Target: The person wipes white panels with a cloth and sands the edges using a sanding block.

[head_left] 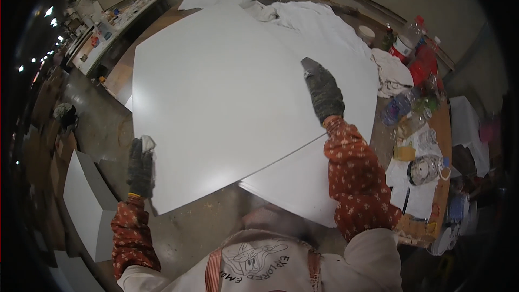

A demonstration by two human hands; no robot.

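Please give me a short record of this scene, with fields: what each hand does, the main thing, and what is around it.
main thing: large white panel, lying over a second white panel
left hand: gloved, grips the panel's near-left edge with a white cloth
right hand: gloved, flat on the panel's right part
under the panels: white sheets on a table
table's right side: bottles, papers, small clutter
left of person: white boxes on the floor

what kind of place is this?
Probably a workshop or small factory. Gloved hands, left and right, handle a large white panel over a bare concrete floor; a cluttered workbench holds bottles and rags, and more white boards stand nearby.
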